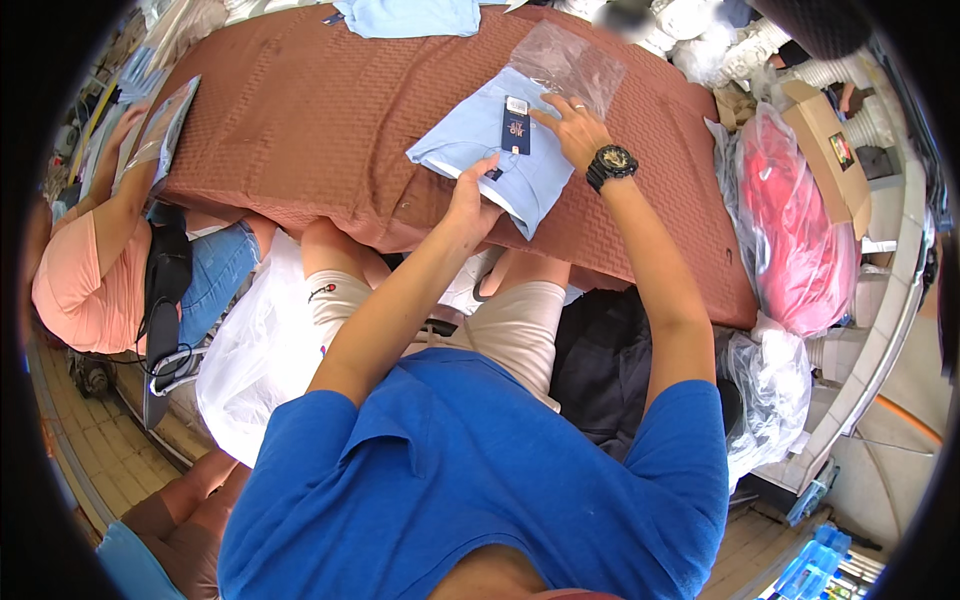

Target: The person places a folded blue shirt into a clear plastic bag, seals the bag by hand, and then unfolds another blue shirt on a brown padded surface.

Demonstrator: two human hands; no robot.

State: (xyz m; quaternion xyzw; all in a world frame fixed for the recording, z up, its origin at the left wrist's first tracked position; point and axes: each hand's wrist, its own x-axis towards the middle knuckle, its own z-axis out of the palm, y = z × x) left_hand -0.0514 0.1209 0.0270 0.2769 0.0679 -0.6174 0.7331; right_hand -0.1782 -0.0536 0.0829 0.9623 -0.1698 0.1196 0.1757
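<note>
A folded light blue shirt (462, 135) with a dark hang tag (515, 125) lies tilted at the near side of a brown-covered table. A clear plastic bag (570, 65) reaches out past the shirt's far end; how much of the shirt it covers is hard to see. My left hand (470, 203) grips the shirt's near edge, thumb on top and fingers hidden underneath. My right hand (577, 132), wearing a black watch, rests over the shirt's far right edge beside the tag. Its fingers are stretched out and apart.
The brown table cover (290, 120) spreads to the left. Another light blue garment (410, 15) lies at the far edge. At left, a person (95, 260) holds a bagged garment (170, 120). On the right are a bagged red bundle (790, 220) and a cardboard box (830, 155).
</note>
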